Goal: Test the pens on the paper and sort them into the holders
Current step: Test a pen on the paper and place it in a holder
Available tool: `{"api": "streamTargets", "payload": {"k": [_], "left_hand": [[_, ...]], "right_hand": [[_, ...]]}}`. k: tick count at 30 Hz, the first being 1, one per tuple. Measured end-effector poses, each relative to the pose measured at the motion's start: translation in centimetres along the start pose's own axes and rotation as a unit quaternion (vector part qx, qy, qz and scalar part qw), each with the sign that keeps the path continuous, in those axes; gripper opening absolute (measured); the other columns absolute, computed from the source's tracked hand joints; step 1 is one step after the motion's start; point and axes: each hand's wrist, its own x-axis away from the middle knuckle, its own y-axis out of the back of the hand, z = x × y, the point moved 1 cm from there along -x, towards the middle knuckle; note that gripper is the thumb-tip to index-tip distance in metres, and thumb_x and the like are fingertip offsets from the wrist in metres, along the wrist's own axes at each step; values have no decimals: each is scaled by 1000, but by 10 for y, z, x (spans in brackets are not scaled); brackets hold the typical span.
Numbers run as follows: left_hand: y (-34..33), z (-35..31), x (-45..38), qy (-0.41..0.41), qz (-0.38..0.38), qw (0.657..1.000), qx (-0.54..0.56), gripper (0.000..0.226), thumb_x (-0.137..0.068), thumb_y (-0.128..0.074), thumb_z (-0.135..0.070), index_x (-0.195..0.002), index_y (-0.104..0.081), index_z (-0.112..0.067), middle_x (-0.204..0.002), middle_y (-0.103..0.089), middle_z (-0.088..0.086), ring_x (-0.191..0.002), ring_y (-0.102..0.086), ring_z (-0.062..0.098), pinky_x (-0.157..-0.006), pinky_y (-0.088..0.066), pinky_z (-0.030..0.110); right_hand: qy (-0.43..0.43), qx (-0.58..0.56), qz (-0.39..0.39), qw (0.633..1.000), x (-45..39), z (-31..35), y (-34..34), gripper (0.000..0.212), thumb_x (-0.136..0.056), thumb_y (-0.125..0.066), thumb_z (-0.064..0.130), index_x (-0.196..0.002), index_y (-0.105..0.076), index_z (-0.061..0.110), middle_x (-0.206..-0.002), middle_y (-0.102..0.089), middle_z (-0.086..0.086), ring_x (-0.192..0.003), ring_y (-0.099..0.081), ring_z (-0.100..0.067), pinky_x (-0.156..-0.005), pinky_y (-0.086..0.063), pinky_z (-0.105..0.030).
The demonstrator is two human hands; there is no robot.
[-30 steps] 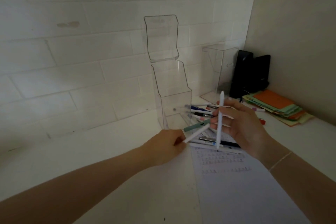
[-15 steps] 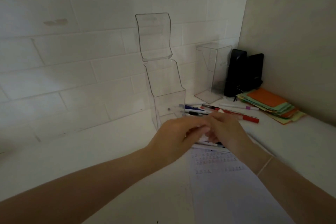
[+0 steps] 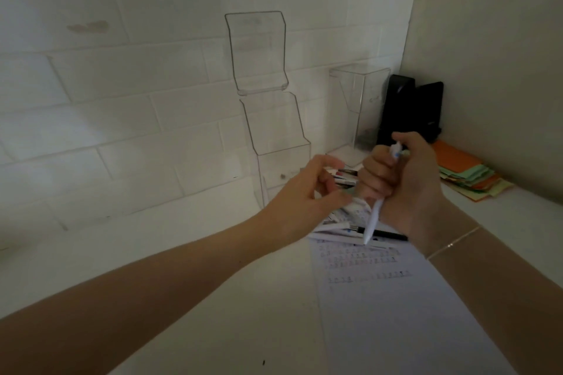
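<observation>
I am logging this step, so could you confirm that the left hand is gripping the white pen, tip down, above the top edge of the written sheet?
Not quite: the head view shows the right hand gripping the white pen, not the left. The left hand holds nothing, fingers loosely curled. The rest stands: the tip points down above the top edge of the written sheet.

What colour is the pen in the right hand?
White, seen in the head view: pen gripped by the right hand.
</observation>
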Motion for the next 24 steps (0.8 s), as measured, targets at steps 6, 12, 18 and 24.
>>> {"api": "streamTargets", "payload": {"k": [6,12,18,24], "left_hand": [[-13,17,5,58,107,990,-73,33,-83,-65,-40,-111,-60,-24,-110,-61,-7,-103,-56,6,-94,-46,29],[-16,45,36,-57,102,950,-289,47,-88,-57,-44,-126,-49,-17,-126,-49,-4,-112,-46,6,-95,-36,16],[-24,61,61,-26,165,908,-383,89,-74,-46,-76,-144,-28,-24,-151,-26,-11,-136,-22,4,-108,-9,12],[-29,68,58,-12,168,904,-392,106,-64,-41,-86,-148,-18,-25,-154,-18,-11,-139,-16,5,-112,-7,19]], "right_hand": [[26,-4,5,1000,0,0,4,36,-74,-57,37,-52,-34,19,-35,-20,6,-30,-16,-8,-39,-7,-18],[158,313,-165,922,27,9,9,50,-97,-43,38,-55,-39,13,-51,-52,-9,-41,-47,-13,-44,-40,-20],[41,349,-74,933,54,-15,30,38,-76,-70,45,-95,-57,14,-97,-71,-10,-85,-71,-21,-78,-58,-33],[72,354,-141,922,51,-57,44,9,-88,-63,13,-82,-58,8,-66,-63,-9,-54,-62,-18,-54,-53,-30]]}}
